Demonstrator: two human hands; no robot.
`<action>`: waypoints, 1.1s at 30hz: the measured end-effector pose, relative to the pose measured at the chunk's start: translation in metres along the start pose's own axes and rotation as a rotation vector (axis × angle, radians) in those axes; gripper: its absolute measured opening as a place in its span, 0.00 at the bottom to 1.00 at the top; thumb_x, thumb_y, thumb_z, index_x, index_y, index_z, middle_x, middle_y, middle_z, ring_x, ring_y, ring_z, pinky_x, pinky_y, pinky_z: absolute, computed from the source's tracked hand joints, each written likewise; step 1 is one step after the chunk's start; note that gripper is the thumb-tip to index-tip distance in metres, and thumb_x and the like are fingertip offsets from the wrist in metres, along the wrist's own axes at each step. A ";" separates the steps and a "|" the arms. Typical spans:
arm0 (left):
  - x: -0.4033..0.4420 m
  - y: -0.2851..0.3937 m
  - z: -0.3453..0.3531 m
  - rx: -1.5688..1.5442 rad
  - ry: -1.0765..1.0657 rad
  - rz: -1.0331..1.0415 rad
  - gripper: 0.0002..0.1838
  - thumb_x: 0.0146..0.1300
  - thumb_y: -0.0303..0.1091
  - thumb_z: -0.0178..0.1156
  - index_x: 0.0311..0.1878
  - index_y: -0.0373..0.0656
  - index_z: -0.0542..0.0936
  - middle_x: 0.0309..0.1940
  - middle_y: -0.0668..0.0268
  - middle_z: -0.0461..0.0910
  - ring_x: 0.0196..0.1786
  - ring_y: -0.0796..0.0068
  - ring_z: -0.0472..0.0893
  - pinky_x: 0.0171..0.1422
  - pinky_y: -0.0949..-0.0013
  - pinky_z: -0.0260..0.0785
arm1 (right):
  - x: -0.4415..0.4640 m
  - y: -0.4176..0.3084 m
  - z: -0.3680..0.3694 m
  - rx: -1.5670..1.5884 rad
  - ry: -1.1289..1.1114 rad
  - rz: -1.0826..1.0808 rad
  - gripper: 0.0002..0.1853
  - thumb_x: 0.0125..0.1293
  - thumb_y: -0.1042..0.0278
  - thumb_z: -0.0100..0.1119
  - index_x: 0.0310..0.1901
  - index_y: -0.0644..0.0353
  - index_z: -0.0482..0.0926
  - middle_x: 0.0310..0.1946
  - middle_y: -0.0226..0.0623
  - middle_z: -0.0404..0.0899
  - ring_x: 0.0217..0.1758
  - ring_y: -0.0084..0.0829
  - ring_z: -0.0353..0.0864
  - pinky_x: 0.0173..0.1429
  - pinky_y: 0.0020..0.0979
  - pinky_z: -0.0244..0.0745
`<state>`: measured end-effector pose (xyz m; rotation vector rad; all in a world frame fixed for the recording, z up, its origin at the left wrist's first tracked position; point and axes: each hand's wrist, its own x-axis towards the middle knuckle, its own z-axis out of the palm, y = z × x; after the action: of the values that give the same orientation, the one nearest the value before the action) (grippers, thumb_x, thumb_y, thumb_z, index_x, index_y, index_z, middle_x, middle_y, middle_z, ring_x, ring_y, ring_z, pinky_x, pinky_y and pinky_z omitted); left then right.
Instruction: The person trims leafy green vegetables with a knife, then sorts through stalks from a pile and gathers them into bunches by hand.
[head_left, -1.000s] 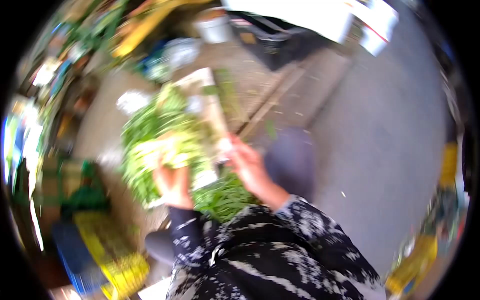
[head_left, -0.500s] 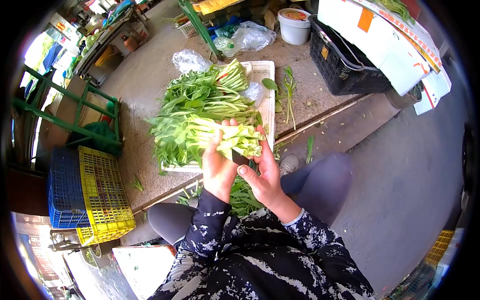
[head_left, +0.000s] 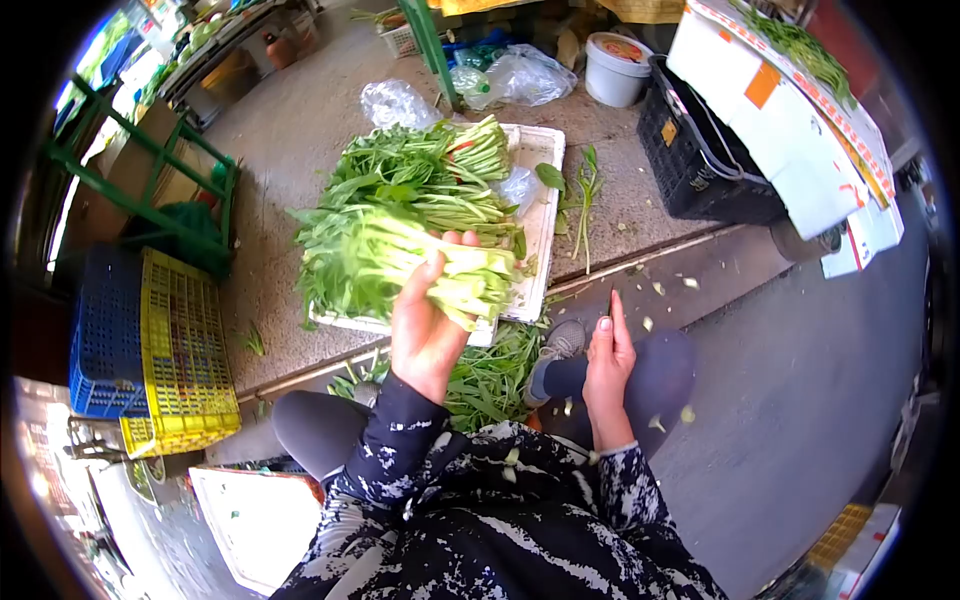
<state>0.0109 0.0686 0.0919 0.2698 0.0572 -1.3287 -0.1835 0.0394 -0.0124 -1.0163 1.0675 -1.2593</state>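
Observation:
My left hand (head_left: 428,325) is wrapped round a bunch of leafy greens (head_left: 465,275), its pale cut stems pointing right and its leaves blurred at the left. This bunch is held over the near part of a white foam tray (head_left: 540,235), where more bundled greens (head_left: 400,170) lie. Off to the right, above my right knee, my right hand (head_left: 608,370) is closed round a small knife (head_left: 612,302); its thin dark blade shows edge-on and the handle is hidden. Small pale stem bits (head_left: 690,283) are scattered in the air or on the ground around that hand.
Loose leaves (head_left: 495,375) are piled between my feet. Yellow (head_left: 190,340) and blue crates (head_left: 108,340) stand at the left. A black basket (head_left: 690,150), a white bucket (head_left: 615,70) and a white foam box (head_left: 740,90) are at the back right. Plastic bags (head_left: 530,75) lie behind the tray.
My right hand has moved away from the bunch, right and slightly down, with the knife. Stem bits now appear scattered around it. My left hand still holds the bunch.

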 end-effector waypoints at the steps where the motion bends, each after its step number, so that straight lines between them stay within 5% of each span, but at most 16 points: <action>1: -0.003 0.003 0.001 0.006 -0.029 -0.054 0.19 0.57 0.23 0.56 0.52 0.37 0.67 0.52 0.57 0.71 0.59 0.63 0.69 0.64 0.54 0.60 | 0.000 -0.002 0.006 -0.008 -0.021 0.005 0.24 0.68 0.70 0.46 0.65 0.58 0.58 0.22 0.16 0.59 0.20 0.10 0.49 0.22 0.16 0.43; 3: -0.007 0.004 0.003 0.082 -0.037 -0.030 0.21 0.55 0.24 0.58 0.53 0.37 0.67 0.51 0.55 0.72 0.58 0.62 0.70 0.64 0.57 0.61 | -0.004 -0.017 0.029 0.025 -0.131 -0.179 0.29 0.69 0.69 0.43 0.68 0.57 0.47 0.18 0.18 0.56 0.19 0.11 0.52 0.22 0.16 0.50; 5: -0.013 0.005 0.005 0.126 -0.077 0.069 0.22 0.53 0.23 0.59 0.52 0.36 0.68 0.50 0.55 0.72 0.55 0.63 0.72 0.61 0.59 0.65 | -0.005 -0.036 0.047 0.142 -0.171 -0.186 0.30 0.66 0.72 0.45 0.68 0.58 0.48 0.19 0.20 0.57 0.20 0.13 0.56 0.23 0.15 0.54; 7: -0.018 0.027 -0.002 0.151 -0.140 -0.053 0.23 0.52 0.23 0.59 0.53 0.42 0.69 0.47 0.59 0.75 0.56 0.63 0.72 0.62 0.55 0.64 | -0.003 -0.039 0.063 0.177 -0.207 -0.190 0.29 0.64 0.71 0.46 0.66 0.61 0.53 0.18 0.20 0.58 0.20 0.13 0.57 0.22 0.15 0.54; 13: -0.127 0.156 -0.034 0.077 -0.176 0.477 0.28 0.50 0.20 0.61 0.55 0.42 0.64 0.47 0.61 0.74 0.54 0.61 0.74 0.59 0.57 0.67 | -0.061 -0.017 0.152 0.067 -0.403 0.091 0.24 0.69 0.64 0.42 0.65 0.58 0.58 0.19 0.22 0.56 0.19 0.14 0.53 0.24 0.16 0.53; 19: -0.220 0.231 -0.081 0.469 0.182 1.042 0.19 0.52 0.28 0.60 0.47 0.35 0.70 0.43 0.55 0.75 0.46 0.64 0.77 0.54 0.61 0.71 | -0.054 -0.002 0.172 -0.082 -0.593 0.203 0.21 0.69 0.63 0.42 0.63 0.54 0.62 0.19 0.22 0.57 0.18 0.14 0.53 0.21 0.17 0.52; 22: -0.259 0.260 -0.142 0.498 0.463 1.277 0.16 0.59 0.34 0.53 0.48 0.37 0.71 0.44 0.61 0.74 0.46 0.70 0.75 0.52 0.69 0.68 | -0.037 0.024 0.172 -0.100 -0.616 0.320 0.19 0.69 0.67 0.41 0.61 0.55 0.65 0.18 0.21 0.57 0.18 0.13 0.53 0.20 0.16 0.52; 24: -0.297 0.278 -0.189 0.698 0.694 1.280 0.18 0.65 0.36 0.47 0.54 0.36 0.70 0.47 0.58 0.75 0.47 0.68 0.75 0.56 0.69 0.64 | -0.036 0.030 0.167 -0.160 -0.638 0.357 0.17 0.67 0.69 0.42 0.57 0.55 0.69 0.18 0.18 0.56 0.18 0.10 0.51 0.19 0.14 0.48; 27: -0.348 0.302 -0.286 0.255 0.671 1.403 0.19 0.65 0.35 0.49 0.55 0.34 0.69 0.51 0.53 0.73 0.54 0.60 0.73 0.63 0.62 0.63 | -0.034 0.042 0.169 -0.242 -0.757 0.424 0.17 0.63 0.70 0.51 0.54 0.58 0.72 0.21 0.17 0.61 0.19 0.10 0.53 0.21 0.13 0.48; 31: -0.375 0.288 -0.419 -0.177 0.768 1.283 0.17 0.56 0.32 0.60 0.49 0.38 0.74 0.45 0.57 0.77 0.45 0.62 0.77 0.54 0.65 0.70 | -0.027 0.067 0.158 -0.416 -0.721 0.427 0.16 0.62 0.67 0.57 0.51 0.61 0.74 0.22 0.16 0.65 0.21 0.10 0.55 0.23 0.17 0.48; 33: -0.369 0.279 -0.416 0.068 0.915 1.303 0.17 0.54 0.33 0.62 0.47 0.39 0.76 0.44 0.58 0.78 0.44 0.64 0.78 0.53 0.65 0.71 | -0.010 0.066 0.155 -0.470 -0.663 0.371 0.15 0.61 0.68 0.57 0.49 0.62 0.75 0.20 0.16 0.64 0.19 0.10 0.55 0.21 0.17 0.49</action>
<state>0.2370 0.5734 -0.1933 0.7870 0.5122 0.1580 -0.0182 0.0530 -0.0435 -1.3807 0.9690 -0.3170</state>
